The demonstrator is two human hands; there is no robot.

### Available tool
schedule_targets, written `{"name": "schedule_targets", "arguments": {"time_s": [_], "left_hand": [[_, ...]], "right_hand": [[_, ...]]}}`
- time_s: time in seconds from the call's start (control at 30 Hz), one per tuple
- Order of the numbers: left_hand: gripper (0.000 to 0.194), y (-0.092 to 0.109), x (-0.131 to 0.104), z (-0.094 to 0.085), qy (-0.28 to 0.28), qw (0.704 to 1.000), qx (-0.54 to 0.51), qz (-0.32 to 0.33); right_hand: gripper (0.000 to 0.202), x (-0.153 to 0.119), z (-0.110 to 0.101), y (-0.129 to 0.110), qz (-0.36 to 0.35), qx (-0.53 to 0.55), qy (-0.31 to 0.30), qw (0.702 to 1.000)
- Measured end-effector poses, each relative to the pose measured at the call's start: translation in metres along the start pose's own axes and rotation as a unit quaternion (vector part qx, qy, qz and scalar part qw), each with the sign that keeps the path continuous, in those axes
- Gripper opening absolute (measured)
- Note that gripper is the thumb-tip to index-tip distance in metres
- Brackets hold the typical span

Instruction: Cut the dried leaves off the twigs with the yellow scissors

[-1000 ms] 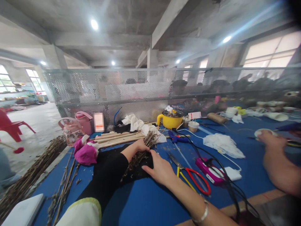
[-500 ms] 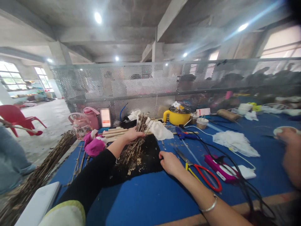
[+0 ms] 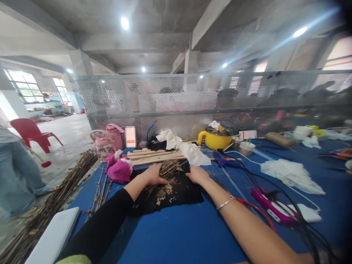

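My left hand (image 3: 154, 175) is wrapped round the near left end of a bundle of dry twigs (image 3: 172, 168), which lies low over a black cloth (image 3: 192, 194). Pale broken bits (image 3: 165, 192) are scattered on the cloth just below that hand. At the cloth's right side is my right hand (image 3: 198, 175), its fingers closed and bent inward close to the bundle. Whether something is between those fingertips I cannot make out. Behind the hands lie several pale wooden sticks (image 3: 145, 157) and a crumpled white cloth (image 3: 195, 154).
On the blue table (image 3: 165, 238) stand a yellow pot (image 3: 218, 139), a glue gun (image 3: 224, 160), a magenta device (image 3: 271, 205) with black cables, and a magenta cloth (image 3: 118, 170). Long stalks (image 3: 63, 183) lie along the left edge. Another person's hand (image 3: 347, 154) shows at far right.
The twig bundle has gone from standing upright to lying low on the black cloth, with my left hand lower on it. My right hand has moved closer to the bundle; my forearm now covers most of the scissors.
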State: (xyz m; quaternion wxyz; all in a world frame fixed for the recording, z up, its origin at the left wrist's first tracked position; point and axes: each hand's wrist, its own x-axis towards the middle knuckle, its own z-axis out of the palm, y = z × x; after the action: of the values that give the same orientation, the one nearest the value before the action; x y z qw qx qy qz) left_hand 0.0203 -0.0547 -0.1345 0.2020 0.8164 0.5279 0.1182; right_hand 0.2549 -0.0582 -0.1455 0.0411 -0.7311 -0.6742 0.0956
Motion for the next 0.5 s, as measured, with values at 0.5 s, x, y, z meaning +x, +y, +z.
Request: {"name": "schedule_targets", "arguments": {"time_s": [0.5], "left_hand": [[0.083,0.008,-0.027,0.01,-0.02,0.992,0.108,-0.06]], "right_hand": [[0.011,-0.039,-0.03,0.007,-0.087,-0.005,0.033,0.996]]}}
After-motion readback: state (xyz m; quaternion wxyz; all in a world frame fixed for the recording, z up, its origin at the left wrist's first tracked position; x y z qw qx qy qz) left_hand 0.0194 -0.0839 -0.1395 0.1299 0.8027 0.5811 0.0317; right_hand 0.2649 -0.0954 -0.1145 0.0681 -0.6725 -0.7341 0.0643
